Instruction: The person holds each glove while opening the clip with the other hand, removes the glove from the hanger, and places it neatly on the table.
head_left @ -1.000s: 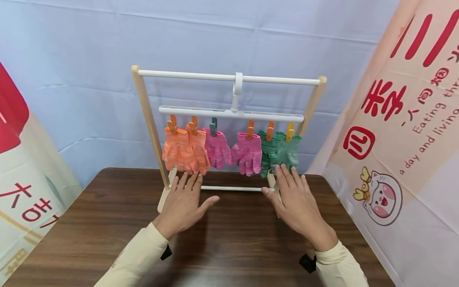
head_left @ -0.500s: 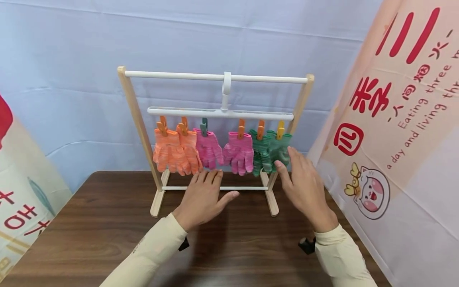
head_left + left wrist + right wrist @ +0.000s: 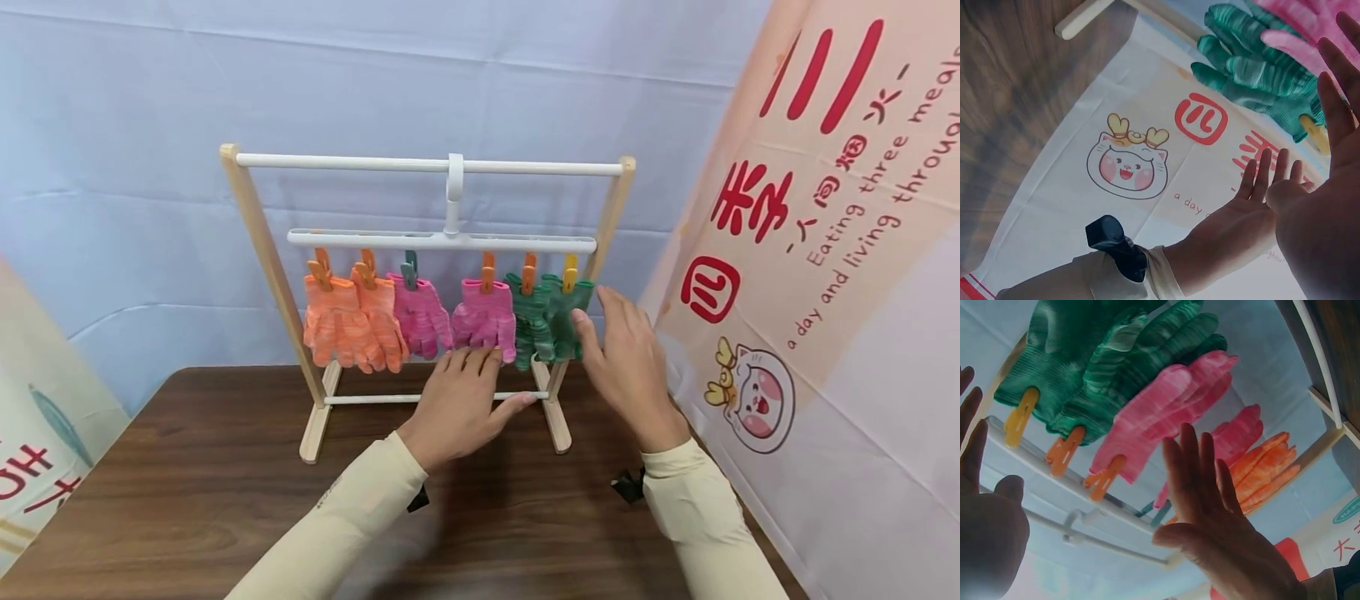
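Knitted gloves hang by their cuffs from a white clip hanger (image 3: 390, 241): orange gloves (image 3: 337, 325) on the left, pink gloves (image 3: 483, 312) in the middle, green gloves (image 3: 570, 312) on the right. Orange clips (image 3: 528, 273), a yellow clip (image 3: 570, 273) and a dark green clip (image 3: 408, 271) grip them. My left hand (image 3: 459, 408) is extended, fingertips just below a pink glove, thumb out; whether they touch cannot be told. At the rightmost green glove's outer edge is my right hand (image 3: 628, 367), fingers extended and thumb apart. Neither hand holds anything, as the right wrist view also shows.
A wooden rack (image 3: 262, 267) with a white top rod (image 3: 337, 162) carries the hanger by its hook. Its feet (image 3: 555, 425) stand on a brown table (image 3: 187, 500). Pale blue cloth (image 3: 150, 125) hangs behind, and a printed banner (image 3: 810, 250) hangs on the right.
My left hand has moved right, from below the orange gloves to below a pink one. My right hand has risen beside the end green glove. The view has shifted; the gloves hang the same.
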`<state>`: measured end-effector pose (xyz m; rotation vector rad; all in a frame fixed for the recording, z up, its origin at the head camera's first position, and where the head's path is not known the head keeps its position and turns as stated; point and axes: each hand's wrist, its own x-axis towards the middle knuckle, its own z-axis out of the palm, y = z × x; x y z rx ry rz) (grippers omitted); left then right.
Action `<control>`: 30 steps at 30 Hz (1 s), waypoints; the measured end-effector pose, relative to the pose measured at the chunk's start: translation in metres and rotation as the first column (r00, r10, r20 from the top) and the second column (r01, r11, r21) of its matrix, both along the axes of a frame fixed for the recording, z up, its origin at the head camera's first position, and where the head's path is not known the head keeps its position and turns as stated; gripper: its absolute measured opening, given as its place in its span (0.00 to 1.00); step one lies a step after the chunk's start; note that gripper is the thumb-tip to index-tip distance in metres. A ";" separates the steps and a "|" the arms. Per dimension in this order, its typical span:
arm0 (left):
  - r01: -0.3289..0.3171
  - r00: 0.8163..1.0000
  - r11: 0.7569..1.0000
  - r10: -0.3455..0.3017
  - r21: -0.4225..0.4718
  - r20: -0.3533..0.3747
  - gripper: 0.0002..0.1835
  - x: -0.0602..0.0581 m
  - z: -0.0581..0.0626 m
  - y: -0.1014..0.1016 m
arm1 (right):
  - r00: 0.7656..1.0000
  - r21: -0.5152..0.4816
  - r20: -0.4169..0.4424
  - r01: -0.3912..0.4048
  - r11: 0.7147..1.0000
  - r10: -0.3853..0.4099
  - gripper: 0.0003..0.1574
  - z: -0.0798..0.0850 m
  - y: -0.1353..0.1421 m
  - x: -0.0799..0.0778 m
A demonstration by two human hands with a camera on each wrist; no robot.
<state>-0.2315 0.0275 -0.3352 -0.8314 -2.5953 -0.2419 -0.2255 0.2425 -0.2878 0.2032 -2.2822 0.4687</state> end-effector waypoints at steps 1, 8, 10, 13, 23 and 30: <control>0.005 1.000 1.000 -0.005 0.000 -0.001 0.46 0.000 0.001 0.003 | 1.000 -0.003 -0.004 0.001 1.000 -0.001 0.35 0.001 0.000 -0.001; 0.031 0.999 1.000 -0.031 0.003 -0.035 0.42 -0.004 0.010 0.022 | 0.997 -0.018 -0.074 -0.013 1.000 0.012 0.31 0.007 -0.005 -0.010; 0.041 0.998 0.999 -0.041 0.009 -0.048 0.40 -0.004 0.013 0.027 | 0.996 -0.024 -0.093 -0.013 1.000 0.011 0.30 0.008 -0.007 -0.013; 0.054 0.997 0.998 -0.053 0.023 -0.049 0.38 -0.005 0.018 0.036 | 0.994 -0.043 -0.108 -0.007 0.999 0.002 0.29 0.009 -0.009 -0.018; 0.077 0.996 0.991 -0.071 0.109 -0.055 0.35 -0.011 0.027 0.051 | 0.999 -0.074 0.000 0.034 0.997 -0.034 0.31 0.015 -0.015 -0.024; 0.087 0.995 0.988 -0.080 0.126 -0.063 0.34 -0.017 0.030 0.054 | 0.998 -0.093 0.021 0.062 0.994 -0.060 0.31 0.016 -0.015 -0.026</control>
